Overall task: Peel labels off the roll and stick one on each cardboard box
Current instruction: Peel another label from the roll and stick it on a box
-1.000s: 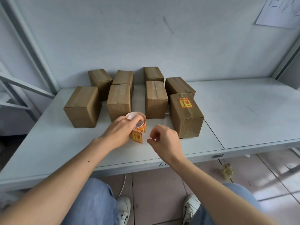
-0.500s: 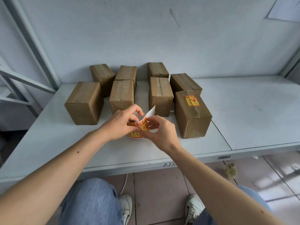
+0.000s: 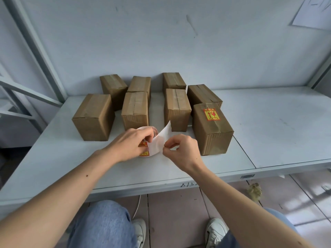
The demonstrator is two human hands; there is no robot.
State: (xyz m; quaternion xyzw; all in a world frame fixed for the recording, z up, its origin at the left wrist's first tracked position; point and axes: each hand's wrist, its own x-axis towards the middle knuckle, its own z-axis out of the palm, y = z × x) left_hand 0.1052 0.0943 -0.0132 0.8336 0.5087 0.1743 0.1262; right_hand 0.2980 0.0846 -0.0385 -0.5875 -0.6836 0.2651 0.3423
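A single head view looks forward and steeply down from above the table's (image 3: 268, 126) near edge, close enough that both forearms run in from the bottom corners. It faces the wall (image 3: 179, 42) behind the table, which fills the upper half. Below the table's front edge, the floor (image 3: 173, 212), knees and shoes show. Wide-angle bending curves the table's edge and the frame posts left of it.

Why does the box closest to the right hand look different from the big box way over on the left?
The box by the right hand has a red and yellow sticker on top; the far-left box has none. The right one's front corner looks crumpled; the left one's edges look crisp. Both are brown cardboard, taped shut, standing on the white shelf.
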